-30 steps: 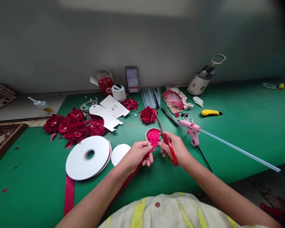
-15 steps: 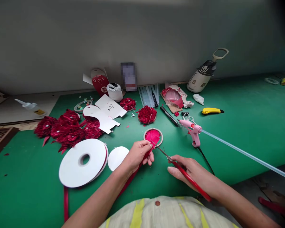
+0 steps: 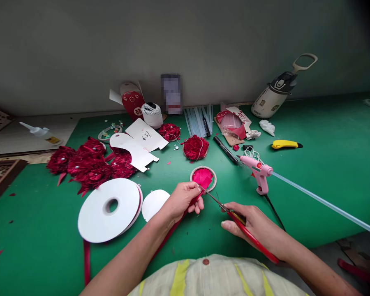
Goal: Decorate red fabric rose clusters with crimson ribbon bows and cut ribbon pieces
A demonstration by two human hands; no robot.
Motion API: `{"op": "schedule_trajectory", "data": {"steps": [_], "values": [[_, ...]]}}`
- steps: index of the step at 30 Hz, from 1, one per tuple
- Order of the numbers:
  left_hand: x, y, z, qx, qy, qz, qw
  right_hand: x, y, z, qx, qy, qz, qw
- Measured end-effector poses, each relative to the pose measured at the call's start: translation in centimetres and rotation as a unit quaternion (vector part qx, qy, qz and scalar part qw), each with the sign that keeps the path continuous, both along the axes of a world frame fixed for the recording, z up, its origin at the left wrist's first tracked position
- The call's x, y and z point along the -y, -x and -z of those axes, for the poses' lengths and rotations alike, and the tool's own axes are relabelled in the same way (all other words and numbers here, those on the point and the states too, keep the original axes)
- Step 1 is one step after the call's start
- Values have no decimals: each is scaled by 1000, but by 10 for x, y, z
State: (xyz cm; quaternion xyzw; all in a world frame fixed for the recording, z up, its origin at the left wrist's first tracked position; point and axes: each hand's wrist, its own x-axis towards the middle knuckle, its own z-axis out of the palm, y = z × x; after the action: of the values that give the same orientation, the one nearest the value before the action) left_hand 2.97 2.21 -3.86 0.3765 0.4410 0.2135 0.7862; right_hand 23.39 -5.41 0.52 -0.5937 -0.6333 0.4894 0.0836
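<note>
My left hand (image 3: 186, 199) pinches a red ribbon (image 3: 172, 233) near its end, and the rest of the strip trails down toward my lap. In my right hand (image 3: 249, 220) is a pair of red-handled scissors (image 3: 255, 239). Their blade tips lie at the ribbon beside my left fingertips; whether they have cut into it I cannot tell. Just beyond the fingers, cut red ribbon pieces (image 3: 202, 177) lie inside a round ring (image 3: 215, 181). A large white ribbon spool (image 3: 94, 209) rests left of my left forearm, next to a white paper disc (image 3: 154, 201).
Red fabric flowers (image 3: 91, 166) cluster at the left under a white card (image 3: 132, 150). Another flower (image 3: 195, 147) sits beyond the ring. Rightward are a pink glue gun (image 3: 259, 172) with a long glue stick, a marker (image 3: 225, 150), a yellow cutter (image 3: 285, 144) and a bottle (image 3: 271, 98).
The view has shifted slightly, so most things appear a little further right. My hands keep nearly the same pose, and the scissor handles look slightly more spread.
</note>
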Motion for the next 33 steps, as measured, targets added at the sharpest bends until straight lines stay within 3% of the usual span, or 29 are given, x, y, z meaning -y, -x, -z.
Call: {"op": "schedule_trajectory", "data": {"steps": [10, 16, 26, 30, 33], "values": [[-4, -1, -2, -8, 34, -11, 999, -3, -6, 19, 39, -43, -21, 998], [-3, 4, -4, -23, 22, -13, 999, -4, -5, 25, 54, -69, -1, 996], [-4, 23, -23, -76, -36, -38, 996, 4, -14, 4, -15, -11, 24, 1000], [1, 20, -23, -81, -28, -48, 995, 10, -13, -4, -49, 12, 80, 995], [10, 18, -25, -41, -43, -33, 998, 9, -3, -11, -138, 25, 138, 981]]}}
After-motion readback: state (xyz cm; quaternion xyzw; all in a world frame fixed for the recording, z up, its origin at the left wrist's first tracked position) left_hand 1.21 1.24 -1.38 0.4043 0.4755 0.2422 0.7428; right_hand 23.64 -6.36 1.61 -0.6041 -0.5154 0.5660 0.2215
